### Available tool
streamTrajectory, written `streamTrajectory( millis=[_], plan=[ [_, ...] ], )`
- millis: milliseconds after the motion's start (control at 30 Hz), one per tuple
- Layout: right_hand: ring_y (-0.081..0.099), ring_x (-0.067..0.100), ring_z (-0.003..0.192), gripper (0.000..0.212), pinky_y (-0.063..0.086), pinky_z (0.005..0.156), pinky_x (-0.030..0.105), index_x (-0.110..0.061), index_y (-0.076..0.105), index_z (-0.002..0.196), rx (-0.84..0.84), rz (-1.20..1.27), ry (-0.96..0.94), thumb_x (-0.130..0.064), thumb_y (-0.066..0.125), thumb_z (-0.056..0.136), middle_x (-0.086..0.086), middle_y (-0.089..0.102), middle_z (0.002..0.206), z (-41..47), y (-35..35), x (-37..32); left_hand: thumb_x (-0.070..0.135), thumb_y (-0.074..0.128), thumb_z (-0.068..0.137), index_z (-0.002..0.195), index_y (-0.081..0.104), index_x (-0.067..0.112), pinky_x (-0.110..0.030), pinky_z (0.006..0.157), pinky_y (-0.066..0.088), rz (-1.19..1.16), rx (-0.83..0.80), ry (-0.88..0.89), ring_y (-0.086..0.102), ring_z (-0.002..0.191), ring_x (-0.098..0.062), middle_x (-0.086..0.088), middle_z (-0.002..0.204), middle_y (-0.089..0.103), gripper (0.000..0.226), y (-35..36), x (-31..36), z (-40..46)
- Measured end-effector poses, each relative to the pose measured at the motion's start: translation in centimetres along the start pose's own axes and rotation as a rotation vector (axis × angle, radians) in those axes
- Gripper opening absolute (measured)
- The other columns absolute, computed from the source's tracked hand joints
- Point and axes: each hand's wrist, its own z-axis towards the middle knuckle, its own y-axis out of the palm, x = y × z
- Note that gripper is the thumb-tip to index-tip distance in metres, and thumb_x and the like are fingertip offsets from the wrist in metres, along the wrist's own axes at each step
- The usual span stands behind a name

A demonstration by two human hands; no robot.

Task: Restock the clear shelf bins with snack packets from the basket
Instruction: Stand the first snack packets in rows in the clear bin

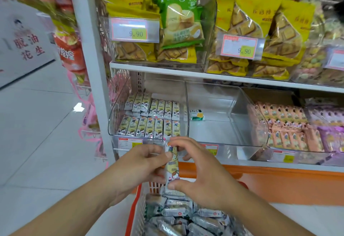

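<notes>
Snack packet (172,163) upright, above basket (138,209), near front of left clear bin (149,113). Left hand (141,163) pinches its left edge with thumb; right hand (197,170) spans it, fingers at top, thumb at bottom. Middle bin (242,124) holds one green packet (196,115).

Hands (178,168) bare — forearms unsleeved, ringless.

Basket (138,215) before shelf; stocked bin (149,135) left of near-empty bin (242,139).
</notes>
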Motion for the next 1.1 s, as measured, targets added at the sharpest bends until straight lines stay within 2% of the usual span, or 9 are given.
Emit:
streamTrajectory(
  millis=[67,133,233,333,433,533,667,867,1100],
  plan=[
    [0.035,-0.016,0.130,0.080,0.032,0.112,0.019,-0.057,0.032,0.145,0.023,-0.014,0.018,-0.046,0.084,0.085,-0.046,0.026,0.148,0.5,0.3,-0.2,0.033,0.065,0.100,0.115,0.069,0.009,-0.045,0.088,0.062,0.005,0.020,0.008,0.074,0.086,-0.026,-0.018,0.099,0.075,0.028,-0.5,0.2,0.4],
    [0.035,-0.020,0.127,0.077,0.032,0.103,0.011,-0.059,0.032,0.141,0.063,-0.004,0.056,-0.047,0.083,0.085,-0.046,0.031,0.142,1.4,0.1,-0.4,0.038,0.061,0.102,0.114,0.069,0.022,-0.043,0.094,0.059,0.145,0.127,0.082,0.075,0.094,-0.016,0.000,0.103,0.078,0.022,-1.5,0.5,1.1],
    [0.043,-0.011,0.122,0.070,0.037,0.099,0.013,-0.052,0.036,0.140,0.108,-0.022,0.088,-0.048,0.081,0.086,-0.038,0.037,0.137,4.2,-0.8,-1.1,0.050,0.047,0.105,0.129,0.058,0.034,-0.025,0.098,0.047,0.767,0.290,0.334,0.060,0.112,-0.002,0.017,0.123,0.065,0.031,-5.1,0.5,2.2],
    [0.048,0.002,0.118,0.068,0.040,0.092,0.019,-0.038,0.040,0.143,0.132,-0.074,0.105,-0.043,0.081,0.089,-0.022,0.041,0.136,8.9,-1.7,-1.4,0.062,0.020,0.103,0.137,0.053,0.030,-0.032,0.105,0.045,1.219,0.287,0.411,0.054,0.120,-0.013,0.011,0.129,0.058,0.058,-8.6,-0.3,3.7],
    [0.052,0.015,0.112,0.069,0.041,0.078,0.025,-0.026,0.042,0.144,0.086,-0.187,0.148,-0.042,0.081,0.089,-0.007,0.045,0.130,15.7,-1.9,-0.3,0.070,0.002,0.096,0.123,0.058,0.031,-0.036,0.100,0.048,1.339,0.214,0.365,0.055,0.109,-0.012,0.012,0.114,0.057,0.073,-10.3,-1.2,5.1],
    [0.060,0.021,0.092,0.074,0.040,0.057,0.027,-0.017,0.041,0.144,0.017,-0.212,0.240,-0.039,0.084,0.087,0.006,0.057,0.120,22.2,-1.6,1.5,0.074,0.002,0.094,0.128,0.053,0.036,-0.034,0.100,0.049,1.293,0.170,0.382,0.054,0.111,-0.007,0.016,0.118,0.052,0.072,-10.4,-1.6,5.8],
    [0.064,0.025,0.102,0.074,0.052,0.074,0.033,-0.015,0.045,0.144,-0.012,-0.283,0.277,-0.036,0.085,0.086,0.010,0.059,0.129,27.3,-1.2,2.9,0.071,-0.001,0.092,0.132,0.053,0.035,-0.032,0.100,0.047,1.307,0.144,0.390,0.056,0.111,-0.008,0.017,0.121,0.055,0.076,-10.3,-1.4,6.1],
    [0.062,0.020,0.100,0.069,0.046,0.070,0.030,-0.019,0.043,0.149,-0.060,-0.288,0.263,-0.030,0.081,0.092,0.006,0.060,0.131,29.8,-0.2,4.3,0.068,0.000,0.094,0.129,0.052,0.037,-0.031,0.101,0.045,1.330,0.145,0.395,0.055,0.112,-0.008,0.018,0.118,0.055,0.069,-10.4,-1.7,6.5],
    [0.042,0.028,0.146,0.080,0.036,0.116,0.033,-0.016,0.035,0.161,-0.020,-0.303,0.138,-0.034,0.076,0.095,0.010,0.042,0.160,28.5,0.6,4.8,0.067,0.007,0.096,0.128,0.054,0.035,-0.030,0.102,0.043,1.325,0.147,0.391,0.055,0.112,-0.008,0.017,0.118,0.057,0.065,-10.1,-1.6,6.3]
  ],
)
